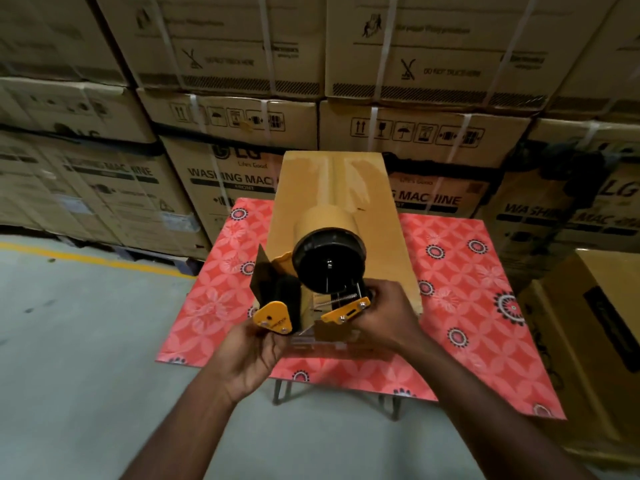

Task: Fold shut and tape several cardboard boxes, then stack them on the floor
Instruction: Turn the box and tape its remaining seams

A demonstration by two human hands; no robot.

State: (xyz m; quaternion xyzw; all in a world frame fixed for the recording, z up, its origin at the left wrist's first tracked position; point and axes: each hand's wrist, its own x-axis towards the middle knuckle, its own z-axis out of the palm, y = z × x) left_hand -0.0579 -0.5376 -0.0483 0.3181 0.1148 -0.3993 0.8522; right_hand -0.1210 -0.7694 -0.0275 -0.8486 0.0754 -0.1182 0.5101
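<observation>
Right now both hands grip the tape dispenser (313, 285), left hand (256, 355) pinching its yellow front, right hand (384, 315) curled round its rear, above the cardboard box (377, 216) on the table (460, 306).

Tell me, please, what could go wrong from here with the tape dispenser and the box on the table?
1. The left hand grips the tape dispenser at its cutting end; a slip might nick a finger.
2. Both hands, the right hand included, hold the dispenser, so nothing steadies the box; pulling tape may drag it across the table.
</observation>
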